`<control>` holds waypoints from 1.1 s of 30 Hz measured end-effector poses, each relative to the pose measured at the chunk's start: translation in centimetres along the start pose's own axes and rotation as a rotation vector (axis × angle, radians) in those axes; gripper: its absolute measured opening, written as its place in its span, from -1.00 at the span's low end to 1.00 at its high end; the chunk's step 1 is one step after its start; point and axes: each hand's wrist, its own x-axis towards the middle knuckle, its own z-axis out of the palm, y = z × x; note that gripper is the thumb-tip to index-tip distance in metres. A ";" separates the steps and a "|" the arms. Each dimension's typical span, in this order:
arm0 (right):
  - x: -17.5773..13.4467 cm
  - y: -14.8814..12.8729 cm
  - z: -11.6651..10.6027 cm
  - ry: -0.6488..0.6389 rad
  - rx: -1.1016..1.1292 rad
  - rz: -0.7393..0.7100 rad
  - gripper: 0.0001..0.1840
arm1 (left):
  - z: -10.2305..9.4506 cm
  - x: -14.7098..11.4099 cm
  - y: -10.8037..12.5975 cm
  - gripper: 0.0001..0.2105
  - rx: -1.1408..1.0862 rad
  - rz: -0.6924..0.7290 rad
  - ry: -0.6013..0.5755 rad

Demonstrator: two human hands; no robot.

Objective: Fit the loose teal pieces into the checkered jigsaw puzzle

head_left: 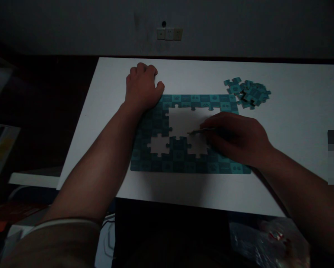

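A teal jigsaw puzzle (pixel 161 165) with a checkered paw-print pattern lies on the white table, partly assembled. Its middle has a large gap, and a smaller one opens to the lower left. My right hand (pixel 239 136) pinches a puzzle piece (pixel 195 131) between thumb and fingers, seen nearly edge-on above the gap. My left hand (pixel 142 86) rests at the puzzle's upper left corner, thumb spread away from loosely bent fingers, with nothing visible in it. Its forearm covers part of the puzzle's left side. Loose puzzle pieces (pixel 254 93) are heaped beyond the upper right corner.
The white table (pixel 100 96) reaches back near a grey wall with sockets (pixel 169 34). Below the front edge at right lies a clear plastic bag (pixel 264 238). Dim items, including a white shelf edge (pixel 34 179), stand left of the table.
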 end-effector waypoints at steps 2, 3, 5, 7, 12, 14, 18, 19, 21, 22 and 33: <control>0.0 0.0 0.0 0.003 0.007 0.004 -0.67 | 0.0 -0.1 0.0 0.09 -0.018 0.008 0.001; 0.0 0.0 0.0 0.007 0.014 0.011 -0.67 | -0.1 -0.2 0.1 0.11 -0.016 0.005 -0.009; 0.0 -0.1 0.1 0.013 0.028 0.029 -0.67 | -0.5 -0.5 0.7 0.14 0.016 -0.014 -0.053; 0.0 -0.2 0.1 0.010 0.030 0.036 -0.68 | -0.9 -0.8 1.3 0.14 0.064 -0.035 -0.106; 0.0 -0.1 0.0 0.008 0.032 0.023 -0.68 | -1.3 -1.2 2.2 0.04 0.061 -0.071 -0.073; 0.0 -0.1 0.0 0.004 0.030 0.017 -0.68 | -1.3 -1.2 2.2 0.05 0.055 -0.060 -0.067; 0.1 -0.2 0.0 -0.008 0.017 0.022 -0.69 | -1.2 -1.1 1.8 0.06 0.033 -0.045 -0.048; 0.0 -0.2 0.0 -0.008 0.016 0.023 -0.69 | -1.1 -1.1 1.7 0.05 0.022 -0.041 -0.035; 0.0 -0.2 -0.1 -0.006 0.019 0.024 -0.68 | -1.1 -0.9 1.5 0.05 0.005 -0.030 -0.020; 0.0 -0.1 -0.1 -0.007 0.020 0.026 -0.67 | -1.0 -0.8 1.4 0.06 0.001 -0.022 -0.019; 0.0 0.0 0.0 -0.008 0.031 0.032 -0.68 | -1.1 -0.9 1.7 0.13 -0.038 -0.032 -0.018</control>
